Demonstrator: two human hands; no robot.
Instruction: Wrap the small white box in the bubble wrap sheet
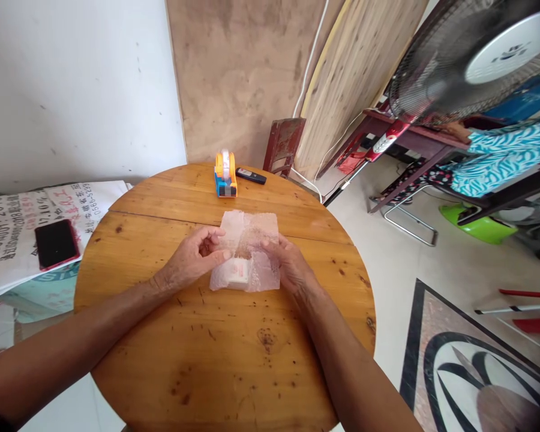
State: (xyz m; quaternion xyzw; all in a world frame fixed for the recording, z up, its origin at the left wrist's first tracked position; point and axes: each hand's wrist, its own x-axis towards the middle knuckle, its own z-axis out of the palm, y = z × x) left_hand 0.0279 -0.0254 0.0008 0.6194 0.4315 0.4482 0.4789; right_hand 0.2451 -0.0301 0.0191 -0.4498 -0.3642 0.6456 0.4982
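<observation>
A sheet of clear bubble wrap (263,277) lies spread on the round wooden table. On its lower left part sits a small white box (238,270) with faint red print; the film partly blurs it. My left hand (197,255) is at the wrap's left edge, thumb and fingers apart, the thumb tip close to the box. At the right edge, my right hand (288,261) has its thumb and fingers closed on the bubble wrap, its fingertips partly hidden by the film.
A tape dispenser (225,174) and a black remote-like object (251,176) stand near the table's (207,360) far edge. A phone (56,244) lies on a white sack at left. Beyond the table are a wooden chair (285,143), a fan (472,66) and a seated person (499,153).
</observation>
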